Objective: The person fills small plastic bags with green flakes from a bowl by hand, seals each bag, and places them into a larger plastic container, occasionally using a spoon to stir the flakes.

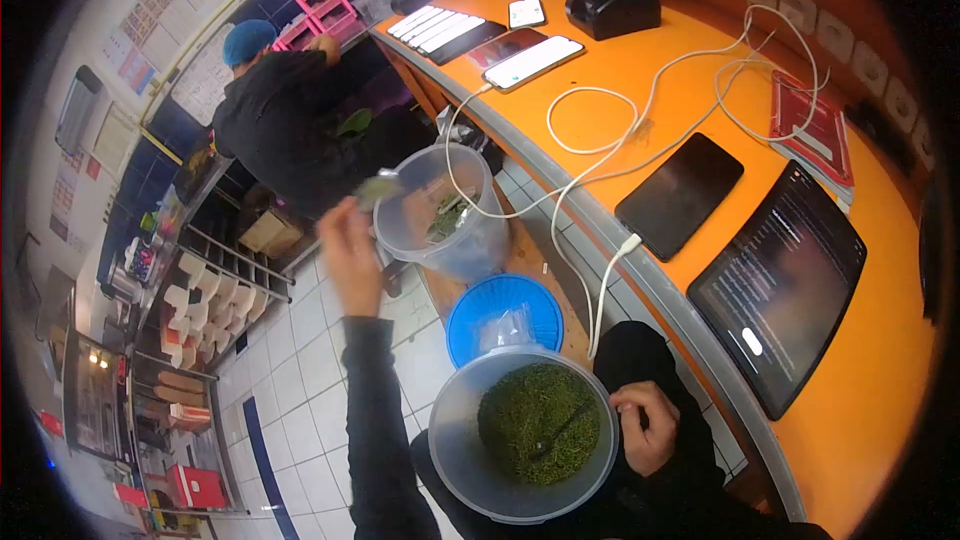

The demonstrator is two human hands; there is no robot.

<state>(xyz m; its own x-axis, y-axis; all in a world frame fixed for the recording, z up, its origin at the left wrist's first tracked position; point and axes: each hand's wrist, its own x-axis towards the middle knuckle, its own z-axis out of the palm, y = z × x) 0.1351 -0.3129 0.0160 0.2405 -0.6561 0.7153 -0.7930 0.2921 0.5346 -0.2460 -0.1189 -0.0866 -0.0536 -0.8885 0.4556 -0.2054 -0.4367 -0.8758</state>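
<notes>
My left hand (350,255) is raised beside a clear bucket (470,250), blurred by motion, with a small packet (378,188) at its fingertips over the bucket's left rim. Inside that bucket lie several greenish packets (448,218). My right hand (646,425) has its fingers curled at the right rim of a second bucket (455,480) on my lap. Chopped green herb (530,410) fills its bottom, and a dark thin utensil (568,428) rests in it, its end near my right fingers. Between the buckets a blue lid (468,315) bears clear plastic bags (507,328).
An orange counter (600,90) at the right holds phones, a tablet (785,285), white cables and a black device (612,8). A person in dark clothes and a blue cap (290,120) bends at the upper left. Shelves (215,310) stand left on the tiled floor.
</notes>
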